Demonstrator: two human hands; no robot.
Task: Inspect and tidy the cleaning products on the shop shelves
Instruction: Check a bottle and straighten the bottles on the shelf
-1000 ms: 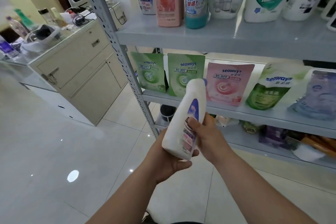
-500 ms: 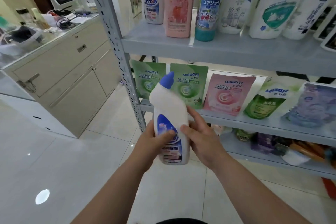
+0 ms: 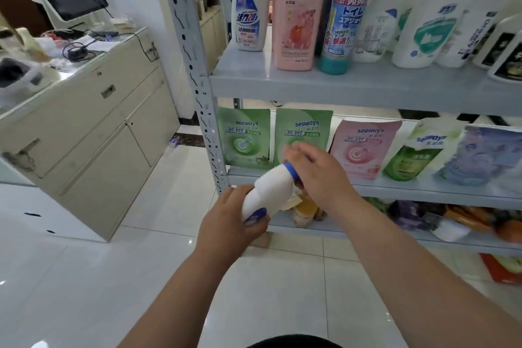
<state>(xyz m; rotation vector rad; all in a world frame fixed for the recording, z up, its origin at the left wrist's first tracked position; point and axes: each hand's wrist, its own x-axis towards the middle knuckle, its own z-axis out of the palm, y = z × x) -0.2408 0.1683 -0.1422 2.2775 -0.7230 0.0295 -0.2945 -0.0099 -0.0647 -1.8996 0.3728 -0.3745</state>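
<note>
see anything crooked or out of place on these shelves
Yes. On the middle shelf, the green-and-white pouch slumps sideways, its top crumpled, unlike the upright left green pouch. The bottom shelf holds a loose jumble of packets. The white bottle is off the shelves, tilted in the left hand, right hand over its cap.

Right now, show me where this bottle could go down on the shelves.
Bare: the upper shelf's front strip, ahead of the pink bottle and teal bottle, and its left corner beside the post. Crowded: the pouch row below stands side by side; the lowest shelf is cluttered.
</note>
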